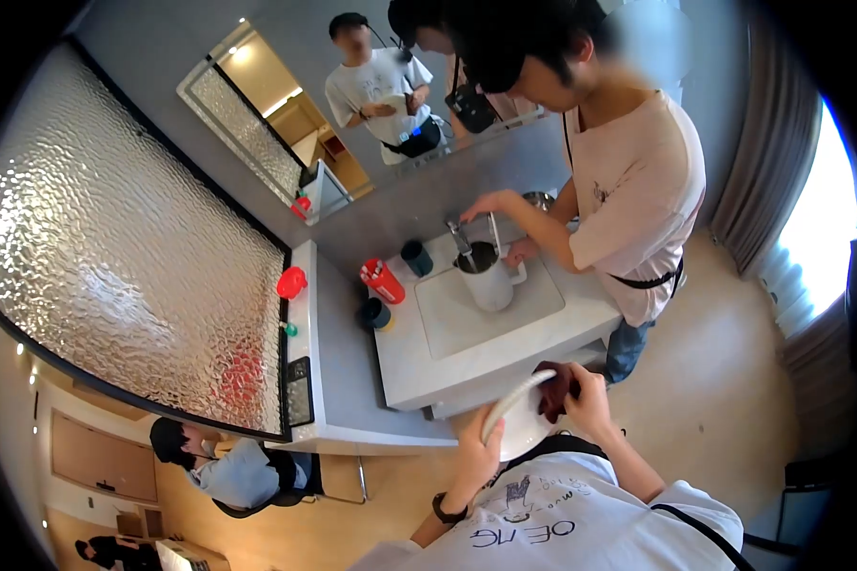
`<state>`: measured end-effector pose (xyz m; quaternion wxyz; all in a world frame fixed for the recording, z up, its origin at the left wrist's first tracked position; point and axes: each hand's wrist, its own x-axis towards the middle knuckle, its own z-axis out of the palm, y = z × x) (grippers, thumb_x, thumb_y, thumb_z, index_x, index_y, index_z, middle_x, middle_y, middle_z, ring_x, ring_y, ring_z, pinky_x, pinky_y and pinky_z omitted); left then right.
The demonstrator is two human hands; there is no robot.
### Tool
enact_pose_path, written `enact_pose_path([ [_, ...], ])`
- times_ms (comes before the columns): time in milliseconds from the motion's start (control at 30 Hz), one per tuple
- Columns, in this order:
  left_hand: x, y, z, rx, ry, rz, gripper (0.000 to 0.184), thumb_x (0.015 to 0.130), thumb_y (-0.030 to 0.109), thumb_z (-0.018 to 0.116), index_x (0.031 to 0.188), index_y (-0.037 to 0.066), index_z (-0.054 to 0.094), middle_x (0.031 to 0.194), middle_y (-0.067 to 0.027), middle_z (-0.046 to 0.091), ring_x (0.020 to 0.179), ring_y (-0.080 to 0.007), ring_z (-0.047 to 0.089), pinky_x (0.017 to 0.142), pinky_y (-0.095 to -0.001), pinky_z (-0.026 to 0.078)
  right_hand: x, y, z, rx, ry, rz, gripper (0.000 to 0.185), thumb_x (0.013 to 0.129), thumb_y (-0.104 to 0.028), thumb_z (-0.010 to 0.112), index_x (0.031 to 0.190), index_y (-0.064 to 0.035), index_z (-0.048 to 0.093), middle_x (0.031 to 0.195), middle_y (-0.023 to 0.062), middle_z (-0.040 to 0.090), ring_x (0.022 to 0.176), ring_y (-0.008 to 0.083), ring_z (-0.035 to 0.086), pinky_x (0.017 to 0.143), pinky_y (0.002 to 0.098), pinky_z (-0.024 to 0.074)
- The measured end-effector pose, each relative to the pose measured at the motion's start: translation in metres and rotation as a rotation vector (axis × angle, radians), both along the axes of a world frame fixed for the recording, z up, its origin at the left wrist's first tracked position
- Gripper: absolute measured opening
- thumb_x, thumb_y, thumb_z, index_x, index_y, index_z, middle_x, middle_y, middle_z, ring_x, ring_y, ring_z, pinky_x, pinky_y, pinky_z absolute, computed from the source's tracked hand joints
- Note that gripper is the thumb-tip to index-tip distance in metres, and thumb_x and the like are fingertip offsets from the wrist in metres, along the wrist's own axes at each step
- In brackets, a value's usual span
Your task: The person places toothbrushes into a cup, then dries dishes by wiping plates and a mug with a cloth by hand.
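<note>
My left hand (477, 455) grips the edge of a white plate (521, 430), held tilted in front of my body. A dark red cloth (555, 392) is bunched in my right hand (590, 407), against the far right side of the plate. The fingers of my right hand are partly hidden by the cloth. Both hands are over the floor, on the near side of the sink counter.
A co-worker (628, 181) stands at the sink (438, 319), with a white pitcher (488, 285) under the faucet (460, 236). Dark cups (415, 257) and a red container (383, 282) stand on the counter's left. Another person (248, 466) sits behind the textured glass partition (124, 257).
</note>
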<state>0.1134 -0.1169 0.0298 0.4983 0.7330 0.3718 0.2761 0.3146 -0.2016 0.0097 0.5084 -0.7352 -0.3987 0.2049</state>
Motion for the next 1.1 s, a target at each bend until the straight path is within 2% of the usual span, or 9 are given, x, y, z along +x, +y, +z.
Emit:
enact_pose_path([
  [133,0.028,-0.002,-0.016,0.276,0.23,-0.193,0.029,0.079,0.007,0.061,0.108,0.006,0.061,0.082,-0.0254,0.063,0.08,-0.0472,0.059,0.065,-0.0511,0.047,0.012,0.002,0.049,0.363,-0.567,0.441,0.037,0.059,-0.001,0.066,0.095,-0.0077,0.065,0.083,0.0085,0.066,0.077,0.0281,0.065,0.066,0.0373,0.0533],
  [367,0.025,-0.025,0.007,0.103,-0.055,0.149,0.026,0.082,0.007,0.064,0.107,-0.001,0.065,0.087,-0.0246,0.065,0.078,-0.0356,0.067,0.071,-0.0338,0.051,0.037,-0.002,0.044,0.262,-0.252,0.354,0.039,0.062,0.003,0.068,0.099,-0.0065,0.065,0.079,0.0121,0.065,0.073,0.0324,0.063,0.065,0.04,0.0517],
  [467,0.024,-0.026,0.026,0.183,0.102,0.115,0.027,0.085,0.011,0.063,0.11,0.0,0.064,0.092,-0.0242,0.065,0.082,-0.0388,0.065,0.072,-0.0362,0.051,0.04,-0.005,0.027,0.066,-0.088,0.371,0.035,0.066,0.001,0.067,0.1,-0.0061,0.065,0.08,0.0142,0.065,0.074,0.0341,0.064,0.066,0.0403,0.0518],
  [600,0.031,-0.021,0.015,0.371,0.287,-0.064,0.012,0.081,0.007,0.06,0.091,0.002,0.062,0.081,-0.0226,0.064,0.076,-0.0432,0.061,0.064,-0.0476,0.048,0.014,0.015,0.037,0.392,-0.538,0.6,0.04,0.061,0.002,0.066,0.1,-0.0043,0.063,0.081,0.0138,0.065,0.069,0.0332,0.064,0.063,0.0395,0.052],
  [667,0.029,-0.018,0.025,0.318,0.249,-0.053,0.008,0.078,0.007,0.063,0.081,0.003,0.057,0.079,-0.0219,0.063,0.074,-0.0434,0.06,0.063,-0.0495,0.047,-0.002,0.019,0.054,0.285,-0.582,0.61,0.039,0.06,0.006,0.063,0.097,-0.003,0.064,0.083,0.0137,0.066,0.07,0.0319,0.065,0.063,0.0386,0.0524],
  [767,0.011,-0.01,0.027,0.294,0.111,0.133,0.024,0.075,0.007,0.068,0.098,0.003,0.065,0.082,-0.0216,0.064,0.074,-0.0418,0.061,0.061,-0.0453,0.049,-0.012,0.033,0.047,0.403,-0.485,0.527,0.038,0.063,0.007,0.058,0.098,-0.0031,0.065,0.083,0.0146,0.067,0.073,0.0322,0.066,0.063,0.0367,0.0533],
  [933,-0.038,-0.003,-0.007,0.059,-0.071,0.289,0.028,0.093,0.024,0.059,0.104,-0.001,0.065,0.073,-0.0213,0.064,0.062,-0.0352,0.061,0.057,-0.0378,0.047,-0.022,0.045,0.011,0.262,0.122,0.172,0.027,0.077,0.004,0.059,0.103,0.0005,0.065,0.073,0.0079,0.064,0.071,0.0093,0.061,0.062,0.0284,0.0505],
  [1067,-0.078,0.005,0.027,0.158,0.254,0.211,0.023,0.087,0.014,0.061,0.103,-0.002,0.064,0.079,-0.023,0.064,0.072,-0.0377,0.063,0.063,-0.0388,0.049,-0.054,0.051,0.024,-0.027,-0.068,0.333,0.029,0.075,0.0,0.064,0.104,-0.0012,0.062,0.076,0.0144,0.066,0.068,0.0211,0.067,0.065,0.0306,0.0519],
  [1100,-0.087,0.009,0.035,0.265,0.465,0.132,0.023,0.084,0.012,0.062,0.102,-0.001,0.064,0.078,-0.0229,0.064,0.073,-0.0409,0.061,0.061,-0.0411,0.049,-0.064,0.057,0.029,0.174,-0.31,0.449,0.034,0.072,0.001,0.066,0.106,-0.0019,0.062,0.081,0.0143,0.068,0.068,0.026,0.067,0.063,0.0334,0.0529],
])
